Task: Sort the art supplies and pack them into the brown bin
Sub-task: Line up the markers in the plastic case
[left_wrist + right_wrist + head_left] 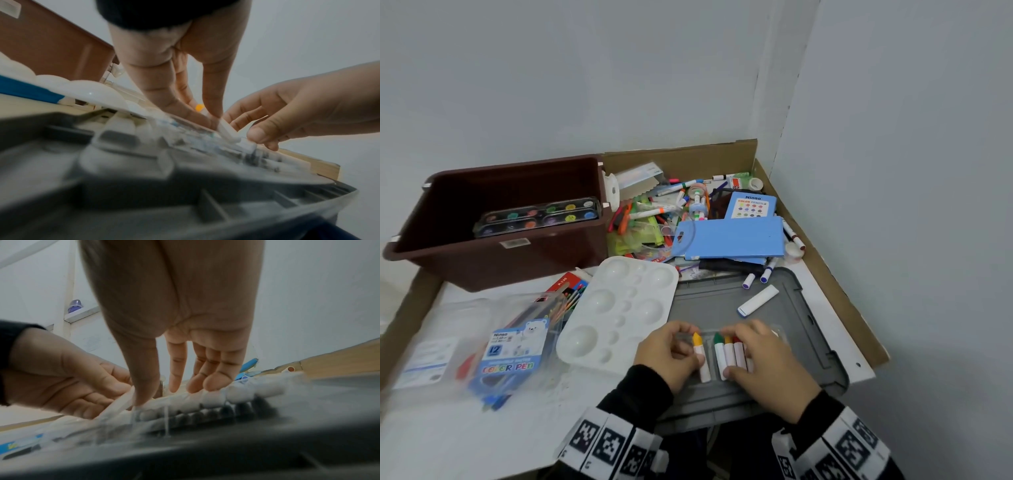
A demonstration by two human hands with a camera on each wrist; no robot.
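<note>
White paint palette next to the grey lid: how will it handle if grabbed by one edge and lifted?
The white paint palette looks like thin moulded plastic, so probably light and fairly stiff, perhaps flexing slightly. Its glossy surface may be slippery in a pinch. One edge seems to overlap the grey lid, so it may rock when pushed.

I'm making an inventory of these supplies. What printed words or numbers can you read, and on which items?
"Ninso", "COLOR PENCILS": blue box.
"Ninso", "12", "COLOR PEN": clear pen pouch.
"P-130", roughly: red box.
Too blurred: brown bin sticker, white packet.
</note>
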